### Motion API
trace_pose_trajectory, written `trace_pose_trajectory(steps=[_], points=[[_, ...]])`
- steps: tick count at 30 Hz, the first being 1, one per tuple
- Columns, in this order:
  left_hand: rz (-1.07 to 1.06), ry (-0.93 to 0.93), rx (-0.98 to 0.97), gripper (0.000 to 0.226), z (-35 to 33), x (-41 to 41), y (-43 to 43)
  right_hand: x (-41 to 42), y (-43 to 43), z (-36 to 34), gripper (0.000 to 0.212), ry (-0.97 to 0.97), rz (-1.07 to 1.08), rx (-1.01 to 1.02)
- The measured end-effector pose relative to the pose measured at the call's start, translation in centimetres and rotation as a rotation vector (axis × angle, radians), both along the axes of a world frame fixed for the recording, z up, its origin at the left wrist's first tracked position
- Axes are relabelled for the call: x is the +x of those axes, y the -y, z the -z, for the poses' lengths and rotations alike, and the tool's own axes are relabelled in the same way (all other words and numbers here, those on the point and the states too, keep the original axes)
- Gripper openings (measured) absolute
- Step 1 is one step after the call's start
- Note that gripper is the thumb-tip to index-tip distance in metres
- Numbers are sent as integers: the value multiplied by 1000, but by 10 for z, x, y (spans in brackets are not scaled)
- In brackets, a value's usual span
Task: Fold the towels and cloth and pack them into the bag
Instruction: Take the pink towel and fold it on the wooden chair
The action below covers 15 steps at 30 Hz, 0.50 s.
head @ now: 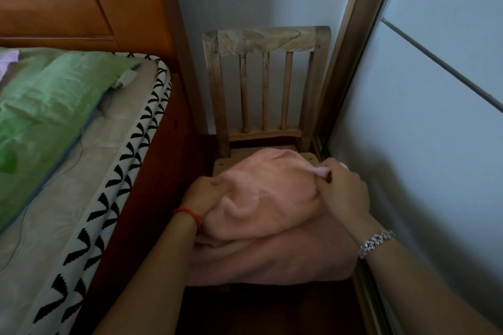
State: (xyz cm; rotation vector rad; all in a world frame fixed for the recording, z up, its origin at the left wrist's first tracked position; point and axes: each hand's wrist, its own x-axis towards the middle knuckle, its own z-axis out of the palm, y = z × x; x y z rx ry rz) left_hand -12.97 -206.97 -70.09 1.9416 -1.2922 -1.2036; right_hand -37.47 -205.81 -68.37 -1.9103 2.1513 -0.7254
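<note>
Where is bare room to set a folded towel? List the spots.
Free: the beige mattress top between the green quilt and the black-and-white patterned border; the dark floor in front of the slatted wooden chair. Crowded: the chair seat, covered by the pink terry towel that the left hand and right hand grip; only a thin strip shows by the backrest.
</note>
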Motion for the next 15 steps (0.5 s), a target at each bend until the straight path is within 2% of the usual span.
trace_pose_trajectory(steps=[3,7,9,11,12,14,15], points=[[-108,-107,-70,16,-1,-9,0,-3,3,-10,11,156,20,-125],[-201,-209,-125,22,-1,-18,0,-5,1,-22,8,385,-4,-236],[-125,-205,-57,15,-3,-18,2,-7,-3,-27,5,410,7,-230],[33,-165,52,9,-6,-16,2,-8,-6,-26,14,400,11,-182],[103,-116,94,14,-5,-15,3,-8,-7,-24,21,385,2,-153],[206,14,164,46,-5,-11,2,-8,-9,-20,38,362,-1,-68],[241,83,186,55,-6,-9,0,-8,-10,-18,47,354,14,-6]])
